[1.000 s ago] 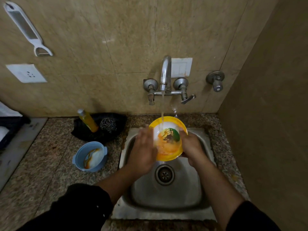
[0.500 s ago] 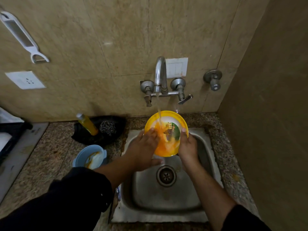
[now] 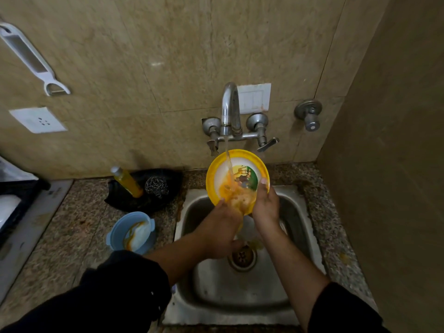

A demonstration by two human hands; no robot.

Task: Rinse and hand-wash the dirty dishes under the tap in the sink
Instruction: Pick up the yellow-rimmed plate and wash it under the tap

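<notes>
A yellow-rimmed plate is held tilted over the steel sink, its face toward the camera, with water from the tap running onto its left half and spreading an orange smear down to the lower edge. The right hand grips the plate's lower right rim, thumb lying on the front; its fingers are hidden behind the plate. The left hand is at the plate's lower left edge with fingertips touching the wet, smeared part, but whether it clamps the rim or only rubs the surface is hard to tell, since the running water blurs that spot. The printed picture in the plate's middle is partly covered by the smear. On the counter to the left stands a blue bowl streaked with orange, and behind it a yellow bottle and a steel scrubber sit on a black cloth. Both dark sleeves are cut off at the bottom edge.
</notes>
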